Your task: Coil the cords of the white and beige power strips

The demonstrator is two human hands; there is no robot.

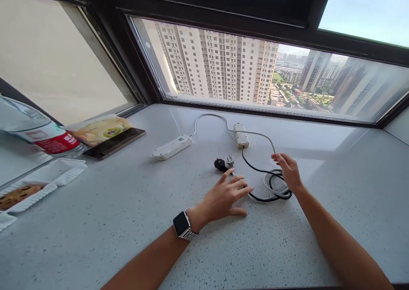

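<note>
My right hand (287,169) pinches the white power cord (265,137) just above a tangled coil of white and black cords. The black cord (255,167) runs from a small white power strip (240,136) near the window into that coil. My left hand (225,194) is open, fingers spread, palm down over the counter, its fingertips close to a white plug (230,161) and a black plug (220,165). Whether it touches the cords under it I cannot tell. A longer white power strip (172,147) lies farther left, on the white cord's other end.
At the left lie a dark phone (115,143), a yellowish packet (102,128), a clear bottle with a red label (57,142) and a white plastic tray (64,173) holding a cookie (19,195). The dark window frame (271,114) borders the speckled counter (128,222) at the back.
</note>
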